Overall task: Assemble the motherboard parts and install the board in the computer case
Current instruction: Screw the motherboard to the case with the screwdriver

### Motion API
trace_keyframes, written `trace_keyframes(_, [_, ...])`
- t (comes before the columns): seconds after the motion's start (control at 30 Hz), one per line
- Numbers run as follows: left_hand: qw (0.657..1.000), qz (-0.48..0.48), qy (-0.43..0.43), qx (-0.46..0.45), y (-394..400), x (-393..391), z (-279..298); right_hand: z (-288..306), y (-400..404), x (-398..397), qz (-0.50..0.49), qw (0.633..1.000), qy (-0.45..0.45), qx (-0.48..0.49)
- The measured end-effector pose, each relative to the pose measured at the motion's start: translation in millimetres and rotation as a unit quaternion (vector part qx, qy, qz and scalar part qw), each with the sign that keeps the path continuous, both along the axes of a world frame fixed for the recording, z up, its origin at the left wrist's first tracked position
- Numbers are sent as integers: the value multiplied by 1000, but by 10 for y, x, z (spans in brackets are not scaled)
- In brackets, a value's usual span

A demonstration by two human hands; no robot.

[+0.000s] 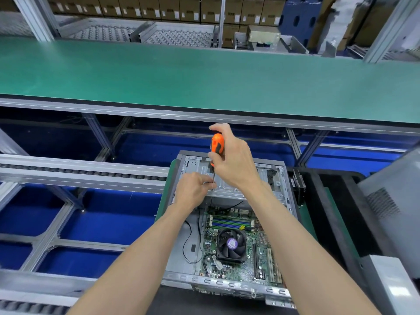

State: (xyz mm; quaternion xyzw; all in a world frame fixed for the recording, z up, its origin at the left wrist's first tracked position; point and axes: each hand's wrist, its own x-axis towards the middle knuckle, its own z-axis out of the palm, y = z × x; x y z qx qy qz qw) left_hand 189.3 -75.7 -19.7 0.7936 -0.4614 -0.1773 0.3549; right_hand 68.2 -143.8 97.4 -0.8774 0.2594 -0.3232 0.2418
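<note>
Upright, the orange-handled screwdriver (216, 145) stood gripped in the right hand (234, 160), shaft pointing down at the grey metal drive cage (227, 187); left hand (193, 189) pinched its tip beside, above the green motherboard (236, 246).

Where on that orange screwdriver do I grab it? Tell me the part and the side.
Grip the orange screwdriver by its fat handle, from above and the right, as the right hand does. It stands upright over the computer case, and the left hand crowds the thin shaft.
</note>
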Motion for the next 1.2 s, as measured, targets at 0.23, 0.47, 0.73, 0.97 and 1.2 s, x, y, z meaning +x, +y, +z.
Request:
trace_keyframes(0.23, [1000, 0, -18, 21, -2, 6, -45, 233, 17, 99, -93, 967, 185, -148])
trace_keyframes(0.47, [997, 7, -68, 40, 24, -27, -62, 372, 60, 133, -19, 957, 250, -145])
trace_keyframes(0.73, [996, 16, -81, 36, 47, -79, -75, 432, 38, 167, 5, 954, 268, -132])
trace_keyframes(0.97, [998, 11, -48, 46, 55, -78, -92, 454, 45, 236, -26, 932, 300, -201])
trace_keyframes(1.2, [997, 8, -62, 53, 49, -63, -126, 457, 25, 234, -29, 934, 301, -187])
